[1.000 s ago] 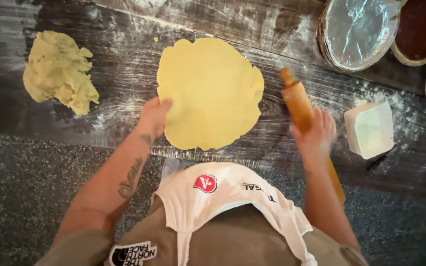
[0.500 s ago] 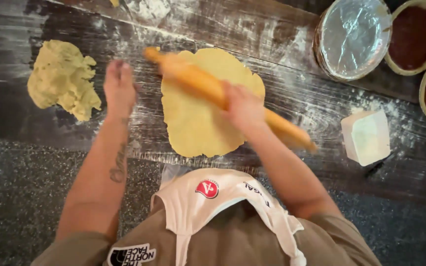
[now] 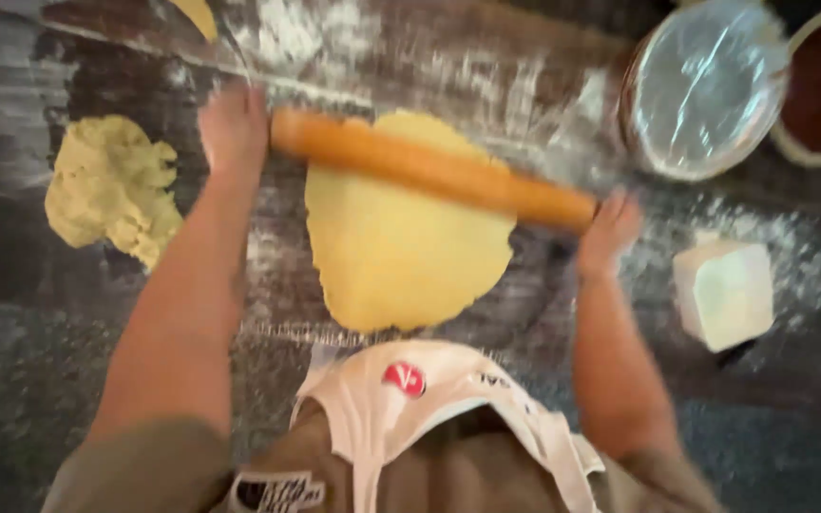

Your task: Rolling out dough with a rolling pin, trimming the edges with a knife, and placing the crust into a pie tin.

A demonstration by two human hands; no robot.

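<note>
The pin (image 3: 429, 171) lies across the far edge of the dough (image 3: 401, 237), long axis ten to four. Left hand (image 3: 232, 128) and right hand (image 3: 608, 228) press its ends, grip unclear.

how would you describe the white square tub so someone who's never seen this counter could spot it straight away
Start at the dark, flour-dusted counter and find the flat yellow sheet of rolled dough in the middle. Move right, past the person's right hand at the end of the wooden rolling pin, to the white square tub. It is the only boxy white container; the dishes above it are round.
</note>
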